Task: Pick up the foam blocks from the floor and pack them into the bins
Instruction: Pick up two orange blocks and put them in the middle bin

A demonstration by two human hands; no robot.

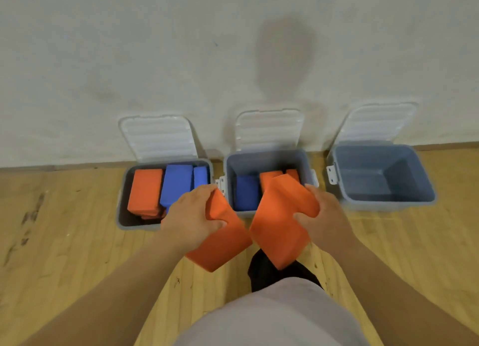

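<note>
My left hand (191, 216) grips an orange foam block (223, 244), held in the air in front of the gap between the left and middle bins. In my right hand (324, 216) is a second orange foam block (278, 224), gripped over the front rim of the middle bin (269, 156). That grey bin holds a blue block (246, 193) and orange blocks (269, 177). The left bin (121, 208) is packed with an orange block (145, 190) and blue blocks (176, 182). The right bin (425, 187) holds nothing.
All three grey bins stand against a pale wall (181, 60) with their clear lids (158, 136) leaning open on it. A wooden floor (64, 242) spreads around them. My leg and dark foot (261, 270) are below the blocks.
</note>
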